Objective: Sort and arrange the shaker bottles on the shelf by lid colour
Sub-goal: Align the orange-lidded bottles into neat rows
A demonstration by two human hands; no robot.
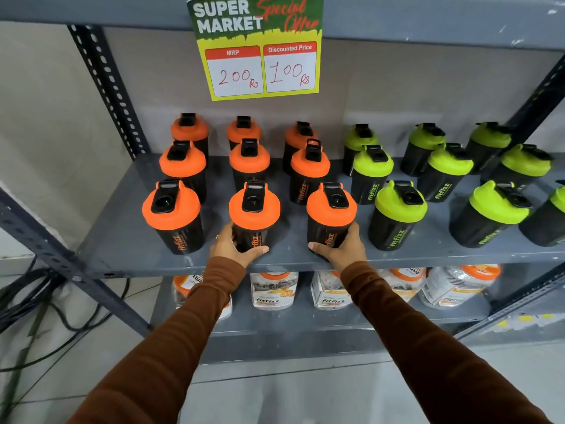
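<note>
Hands (235, 244) (339, 247) each grip an upright orange-lidded bottle (254, 217) (330, 215), spouts rearward.

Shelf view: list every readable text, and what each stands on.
"SUPER MARKET", "Special Offer": paper sign hanging from the upper shelf.
"MRP", "200 Rs": sign's left box.
"Discounted Price", "100 Rs": sign's right box.
"fitfizz": sides of the orange-lidded bottles and green-lidded bottles.
"fitfizz": jars on the lower shelf; their smaller print is too blurred to read.
</note>
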